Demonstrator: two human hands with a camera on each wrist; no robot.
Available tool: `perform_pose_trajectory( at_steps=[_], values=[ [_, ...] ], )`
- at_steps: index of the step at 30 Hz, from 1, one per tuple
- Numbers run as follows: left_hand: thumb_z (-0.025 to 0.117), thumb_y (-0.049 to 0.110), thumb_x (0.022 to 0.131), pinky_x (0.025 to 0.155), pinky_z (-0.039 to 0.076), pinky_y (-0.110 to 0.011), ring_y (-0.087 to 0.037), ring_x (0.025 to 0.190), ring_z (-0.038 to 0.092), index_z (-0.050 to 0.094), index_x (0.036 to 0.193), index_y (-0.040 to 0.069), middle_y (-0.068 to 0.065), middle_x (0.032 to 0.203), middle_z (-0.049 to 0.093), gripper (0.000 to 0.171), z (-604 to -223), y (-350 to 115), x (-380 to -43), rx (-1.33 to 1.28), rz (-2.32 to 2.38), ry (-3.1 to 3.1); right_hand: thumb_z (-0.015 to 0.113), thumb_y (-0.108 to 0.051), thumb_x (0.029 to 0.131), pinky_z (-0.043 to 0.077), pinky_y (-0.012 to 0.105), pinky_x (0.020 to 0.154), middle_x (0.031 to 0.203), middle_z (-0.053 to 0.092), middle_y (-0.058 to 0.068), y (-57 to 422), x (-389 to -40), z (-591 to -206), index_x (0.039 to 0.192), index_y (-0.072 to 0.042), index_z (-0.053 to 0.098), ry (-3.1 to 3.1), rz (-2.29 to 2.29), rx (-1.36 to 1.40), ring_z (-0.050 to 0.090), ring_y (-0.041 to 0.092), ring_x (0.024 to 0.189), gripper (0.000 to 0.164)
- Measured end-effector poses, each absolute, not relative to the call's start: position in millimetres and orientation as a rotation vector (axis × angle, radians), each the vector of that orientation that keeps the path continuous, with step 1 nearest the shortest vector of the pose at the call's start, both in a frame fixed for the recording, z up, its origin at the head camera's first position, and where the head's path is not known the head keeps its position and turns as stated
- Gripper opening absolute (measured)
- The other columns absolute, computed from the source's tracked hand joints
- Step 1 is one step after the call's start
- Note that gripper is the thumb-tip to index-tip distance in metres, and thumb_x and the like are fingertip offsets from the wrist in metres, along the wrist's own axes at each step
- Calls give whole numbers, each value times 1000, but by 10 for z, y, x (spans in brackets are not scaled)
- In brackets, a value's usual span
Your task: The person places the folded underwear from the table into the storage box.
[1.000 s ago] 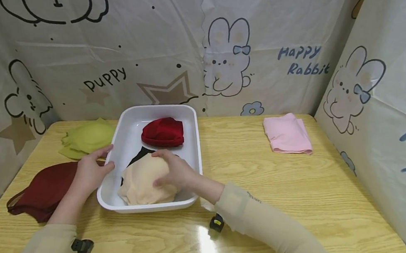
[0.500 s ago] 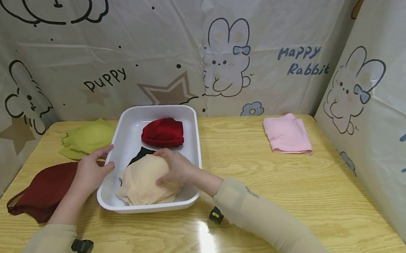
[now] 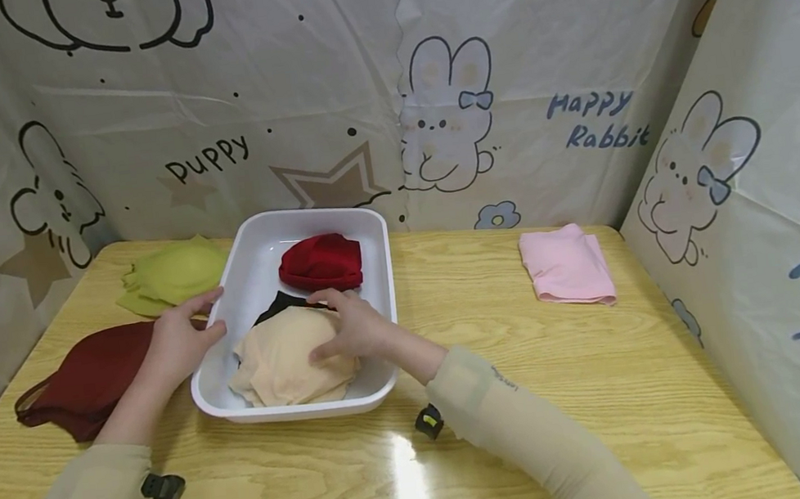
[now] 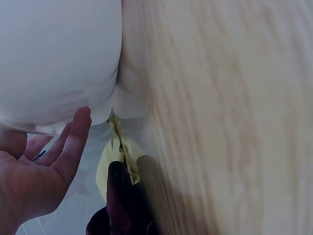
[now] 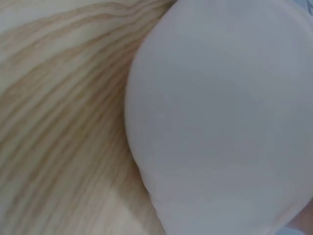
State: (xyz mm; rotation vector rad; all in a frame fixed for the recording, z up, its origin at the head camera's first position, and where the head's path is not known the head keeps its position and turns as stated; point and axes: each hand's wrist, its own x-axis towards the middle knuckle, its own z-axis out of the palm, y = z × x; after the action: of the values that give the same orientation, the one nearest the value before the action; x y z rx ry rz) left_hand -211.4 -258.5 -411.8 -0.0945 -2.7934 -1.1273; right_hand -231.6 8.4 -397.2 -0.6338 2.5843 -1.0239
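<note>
A white plastic tray stands on the table, left of centre. In its near half lies a beige folded bra with a smooth, cup-like bulge. My right hand holds this bra at its right side, thumb on top and fingers over the far edge. Black fabric shows from under it. Behind, a red folded bra lies in the tray. My left hand touches the tray's left rim with thumb and index finger apart; in the left wrist view, its fingers reach along the outer wall.
Left of the tray lie a dark red strapped garment, partly behind my left forearm, and a yellow-green garment. A folded pink cloth is at the table's back right. Printed sheets wall off the back and sides.
My right hand has shifted slightly to the right over the beige bra, and the bra's left edge has spread a little leftward. The left hand and the tray stay put.
</note>
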Motion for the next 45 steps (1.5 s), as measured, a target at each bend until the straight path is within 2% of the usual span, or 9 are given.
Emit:
perform_pose_trajectory(
  at_steps=[11,21,25,32,41,45],
  values=[
    [58,7,87,72,54,-47,-40,91,62,45,136,-5,-30,115,56,52,-4108,-2573,-2112,-83,-1129,-2798,84,-23,69,40,36,100,130,51,13,166,-2296,-3835,135,-15,48,2560,-1053,-744,47,26,122,75],
    [58,7,88,73,54,-48,-40,91,62,45,136,-5,-31,116,56,52,-4103,-2577,-2098,-85,-1128,-2799,81,-16,73,36,37,106,135,49,9,310,-2279,-3651,134,-7,47,2495,-1175,-910,46,29,124,71],
    [58,6,88,72,54,-47,-39,90,62,45,136,-5,-31,116,56,52,-4095,-2571,-2096,-82,-1125,-2797,81,-16,73,37,37,105,131,51,9,379,-2263,-3545,133,-10,48,2490,-1216,-899,47,25,122,69],
    [58,7,88,74,54,-47,-38,91,61,45,137,-4,-31,118,55,52,-4082,-2562,-2089,-57,-1125,-2816,81,-22,74,46,42,92,128,53,5,518,-2234,-3366,133,-19,48,2512,-1209,-798,47,27,120,68],
    [57,7,87,72,54,-45,-37,88,62,46,136,-5,-31,115,57,52,-4082,-2559,-2090,-73,-1120,-2798,80,-24,75,46,38,93,128,53,1,698,-2206,-3175,133,-20,48,2545,-1198,-787,48,22,118,66],
    [57,7,87,71,54,-44,-37,88,62,46,136,-5,-31,115,57,52,-4094,-2562,-2098,-80,-1120,-2791,79,-24,76,45,40,94,128,53,0,801,-2201,-3080,133,-20,48,2550,-1236,-773,48,20,118,65]
  ],
)
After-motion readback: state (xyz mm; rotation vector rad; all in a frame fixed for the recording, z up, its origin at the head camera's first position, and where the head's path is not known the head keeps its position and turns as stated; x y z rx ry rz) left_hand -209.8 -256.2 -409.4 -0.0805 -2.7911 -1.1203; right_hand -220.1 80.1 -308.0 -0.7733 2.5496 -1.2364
